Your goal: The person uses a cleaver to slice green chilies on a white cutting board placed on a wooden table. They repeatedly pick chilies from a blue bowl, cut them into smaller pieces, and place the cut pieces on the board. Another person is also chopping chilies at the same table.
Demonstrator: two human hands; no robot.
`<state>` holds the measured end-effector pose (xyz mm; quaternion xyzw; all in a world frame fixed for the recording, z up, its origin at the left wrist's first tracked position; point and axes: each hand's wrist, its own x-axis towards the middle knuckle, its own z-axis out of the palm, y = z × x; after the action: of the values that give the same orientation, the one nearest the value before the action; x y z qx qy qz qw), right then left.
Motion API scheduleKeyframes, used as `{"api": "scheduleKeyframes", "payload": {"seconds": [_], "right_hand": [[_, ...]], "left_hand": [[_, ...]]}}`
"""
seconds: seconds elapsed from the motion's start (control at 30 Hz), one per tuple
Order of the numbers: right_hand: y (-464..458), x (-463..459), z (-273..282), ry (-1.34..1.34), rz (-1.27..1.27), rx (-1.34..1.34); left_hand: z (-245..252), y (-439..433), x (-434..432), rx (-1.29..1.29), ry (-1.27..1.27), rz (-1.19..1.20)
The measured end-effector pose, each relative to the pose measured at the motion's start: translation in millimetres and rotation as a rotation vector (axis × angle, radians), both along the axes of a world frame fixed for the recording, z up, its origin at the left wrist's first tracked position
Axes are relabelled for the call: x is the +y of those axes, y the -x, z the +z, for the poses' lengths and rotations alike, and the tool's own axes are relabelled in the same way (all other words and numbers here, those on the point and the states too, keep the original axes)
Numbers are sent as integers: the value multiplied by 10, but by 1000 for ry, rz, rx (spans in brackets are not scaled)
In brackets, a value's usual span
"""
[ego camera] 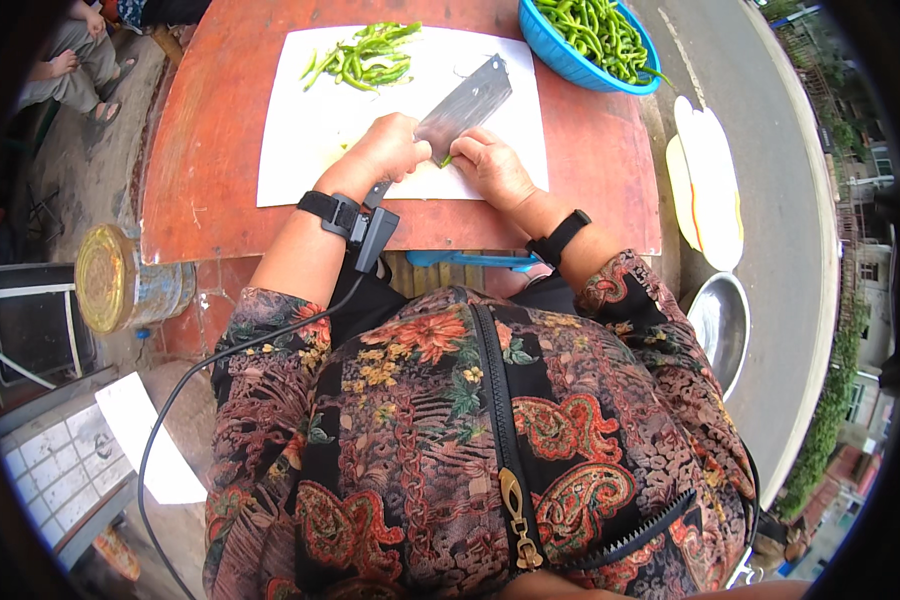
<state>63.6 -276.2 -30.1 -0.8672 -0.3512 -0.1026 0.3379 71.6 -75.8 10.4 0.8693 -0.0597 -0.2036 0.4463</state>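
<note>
My left hand (pixel 391 146) grips the handle of a metal cleaver (pixel 471 105). Its broad blade points away from me and to the right, over a white cutting board (pixel 292 142). In my right hand (pixel 491 165) a green chili pepper (pixel 445 161) is pinched between the fingertips; only a short end shows, right beside the blade's near end. A loose pile of long green chili peppers (pixel 371 58) lies at the far side of the board. Both wrists wear black straps, and the left one carries a small device.
A blue plastic basket (pixel 529 37) full of green chili peppers stands at the far right of the red table (pixel 217 135). A metal basin (pixel 720 330) is at the right, a rusty can (pixel 131 277) at the left. Another person (pixel 71 67) sits at the far left.
</note>
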Motion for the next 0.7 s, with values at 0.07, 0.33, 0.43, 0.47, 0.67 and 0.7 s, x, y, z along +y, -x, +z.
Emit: {"api": "scheduleKeyframes", "payload": {"seconds": [0.07,0.33,0.43,0.47,0.67,0.7], "right_hand": [[3,5,-10,-1,10,-26],[-26,0,10,40,26,7],[-176,72,153,-3,-34,-138],[-251,68,226,11,-65,-176],[-1028,-646,735,-81,-503,-330],[-1165,-841,788,-103,-583,-356]], "left_hand": [[-18,-7,75,53,19,22],[44,9,598,-104,6,307],[-1,51,657,-210,95,417],[-16,85,648,-223,184,466],[3,358,596,24,427,365],[11,388,568,88,422,295]]}}
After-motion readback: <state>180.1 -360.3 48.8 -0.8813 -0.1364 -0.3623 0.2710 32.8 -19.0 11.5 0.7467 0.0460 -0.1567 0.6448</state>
